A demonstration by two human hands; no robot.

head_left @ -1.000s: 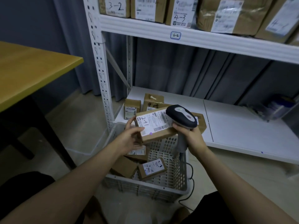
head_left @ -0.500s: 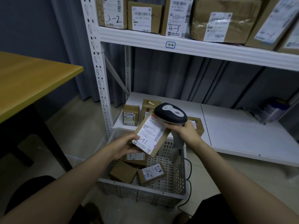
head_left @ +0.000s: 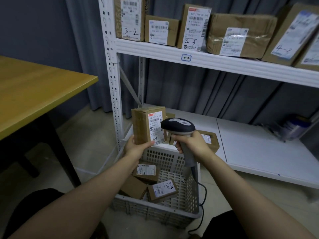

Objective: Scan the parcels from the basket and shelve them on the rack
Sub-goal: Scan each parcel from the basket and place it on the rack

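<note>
Parcel (head_left: 148, 125) upright in left hand (head_left: 136, 149) — long axis vertical, beside scanner (head_left: 177, 126).

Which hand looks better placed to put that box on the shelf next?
Left, probably. The left hand grips the parcel, held upright near the rack's lower shelf; the right hand is busy gripping the scanner.
</note>
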